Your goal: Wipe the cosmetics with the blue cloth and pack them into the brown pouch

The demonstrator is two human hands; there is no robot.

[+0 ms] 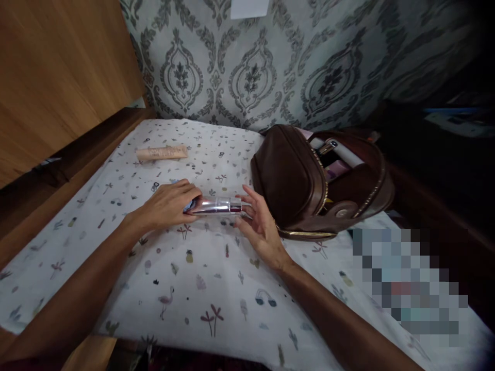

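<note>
A shiny silver tube (216,205) lies level above the patterned white cloth, its cap end toward the right. My left hand (176,202) is wrapped round its left end, with a bit of blue showing at the fingers. Beside the cap, my right hand (261,226) has its fingers apart and slightly curled, the fingertips near or touching the cap; nothing is gripped in it. Farther back on the left, a beige tube (162,153) rests on the cloth. An open brown bag (290,172) stands right of my hands, with white, pink and metallic items inside.
The patterned cloth (209,268) covers the surface under my hands. Behind it is a wall (216,62) with a grey damask pattern. A wooden panel (65,67) borders the left side. At the right edge lies a pixelated object (410,288).
</note>
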